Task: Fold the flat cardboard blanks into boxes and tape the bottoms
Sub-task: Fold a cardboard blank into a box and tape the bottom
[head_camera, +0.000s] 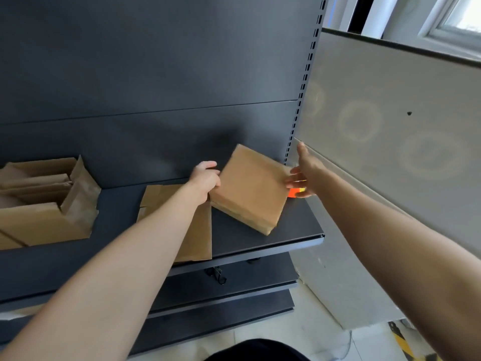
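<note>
While both arms reached forward over the shelf, left hand [205,177]: gripped the left edge of the cardboard box [250,188], fingers curled round that edge, knuckles up, wrist straight.
Left forearm: stretched from the lower left, crossing over the flat blanks [194,230].
Right hand [303,173]: spread wide and holding nothing, palm turned toward the box, thumb pointing up along the grey wall panel [390,113].
Right fingertips [287,182]: lay at the box's right edge; whether they touched it could not be told.
Right forearm: came in from the lower right, running beside the wall panel.
Cardboard box: folded up, plain brown, tilted with one corner low over the shelf [260,243], between the two hands, toward the shelf's right end.
Flat blanks: lay stacked on the shelf just left of the box, partly under the left forearm.
Open boxes [46,204]: stood at the shelf's left end, flaps up, well apart from the hands.
Orange and yellow object [294,192]: sat at the back right of the shelf, mostly hidden behind the right hand; what it was could not be told.
Writing: the box's visible faces showed only plain brown card.
Black clips [217,274]: lay on the lower shelf beneath.
</note>
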Tool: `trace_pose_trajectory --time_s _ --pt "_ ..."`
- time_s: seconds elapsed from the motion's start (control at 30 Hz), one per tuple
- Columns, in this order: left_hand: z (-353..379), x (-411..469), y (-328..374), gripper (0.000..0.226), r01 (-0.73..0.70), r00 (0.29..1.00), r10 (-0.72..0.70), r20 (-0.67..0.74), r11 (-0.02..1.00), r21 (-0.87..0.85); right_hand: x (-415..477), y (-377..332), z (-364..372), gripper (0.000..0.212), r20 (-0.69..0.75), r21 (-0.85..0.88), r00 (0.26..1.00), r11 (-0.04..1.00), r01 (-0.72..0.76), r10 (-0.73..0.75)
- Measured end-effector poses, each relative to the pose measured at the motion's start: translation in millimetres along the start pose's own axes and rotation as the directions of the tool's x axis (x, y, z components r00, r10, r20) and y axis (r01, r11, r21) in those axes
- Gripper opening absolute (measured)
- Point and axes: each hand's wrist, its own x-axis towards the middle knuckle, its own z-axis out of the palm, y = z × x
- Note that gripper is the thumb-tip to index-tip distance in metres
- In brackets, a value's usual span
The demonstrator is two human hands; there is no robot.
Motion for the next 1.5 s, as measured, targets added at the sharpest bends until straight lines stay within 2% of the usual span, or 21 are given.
trace_pose_trajectory --time_s 0.03,0.1,0.17,0.23,0.3,0.4,0.47,0.6,0.7,0.77,0.83,0.9,0.97,1.1,1.23,1.33,1.43,1.5 --pt "-1 -2 -3 0.062 -0.007 1.000 0.007 -0.003 0.998 0.070 0 1 4 0.076 0.020 -0.025 1.000 1.000 -0.010 0.011" --pt "0 -6 -9 0.056 0.006 1.000 -0.005 -0.004 0.984 0.176 5 4 11 0.065 -0.029 -0.100 0.999 0.995 0.022 -0.025" --pt "0 -6 -15 0.046 0.040 0.999 -0.038 -0.013 0.977 0.209 10 8 15 0.049 -0.136 -0.188 0.983 0.977 0.097 -0.124" --pt "1 -7 -18 0.041 0.054 0.999 -0.054 -0.005 0.975 0.217 17 12 15 0.039 -0.162 -0.254 0.968 0.956 0.149 -0.193" --pt "2 -7 -20 0.045 0.052 0.998 -0.056 0.013 0.970 0.238 19 17 15 0.041 -0.103 -0.293 0.982 0.948 0.125 -0.161" --pt "8 -8 -20 0.055 0.060 0.997 -0.069 0.031 0.969 0.240 16 23 16 0.060 -0.001 -0.319 1.000 0.947 -0.020 0.021" --pt "12 -8 -18 0.055 0.090 0.994 -0.101 0.044 0.976 0.198 19 26 14 0.064 0.016 -0.304 0.996 0.950 -0.076 0.085" --pt "21 -6 -14 0.060 0.112 0.993 -0.117 0.036 0.987 0.117 21 21 8 0.048 0.017 -0.261 0.999 0.965 -0.040 0.046" --pt "23 -4 -12 0.064 0.159 0.987 -0.160 0.011 0.985 0.063 23 10 9 0.031 -0.042 -0.223 0.996 0.973 0.067 -0.078" --pt "22 -2 -8 0.079 0.208 0.978 -0.208 -0.007 0.978 0.003 22 -2 11 0.025 -0.092 -0.188 0.978 0.968 0.167 -0.187" --pt "20 1 -3 0.098 0.237 0.971 -0.238 -0.011 0.970 -0.059 17 -13 15 0.032 -0.118 -0.209 0.954 0.946 0.248 -0.276" --pt "17 3 0 0.105 0.242 0.969 -0.246 -0.008 0.960 -0.139 12 -18 17 0.045 -0.106 -0.263 0.938 0.919 0.294 -0.330" --pt "12 4 1 0.109 0.249 0.968 -0.251 0.015 0.948 -0.197 13 -17 20 0.047 -0.115 -0.314 0.924 0.896 0.314 -0.364" --pt "3 8 -7 0.091 0.217 0.972 -0.229 -0.055 0.961 -0.174 17 -15 24 0.042 -0.180 -0.332 0.885 0.873 0.357 -0.430" --pt "-5 13 -17 0.068 0.152 0.964 -0.185 -0.190 0.973 -0.173 18 -17 30 0.032 -0.142 -0.432 0.859 0.811 0.393 -0.492" --pt "-18 14 -33 0.051 0.153 0.944 -0.157 -0.291 0.988 -0.035 14 -17 42 0.015 -0.109 -0.527 0.853 0.758 0.385 -0.510" --pt "-35 12 -59 0.051 0.230 0.926 -0.184 -0.331 0.968 0.105 8 -14 59 0.020 -0.067 -0.629 0.838 0.675 0.386 -0.541" --pt "-47 9 -73 0.050 0.266 0.917 -0.195 -0.349 0.950 0.167 5 -12 73 0.029 -0.025 -0.633 0.775 0.611 0.476 -0.631"
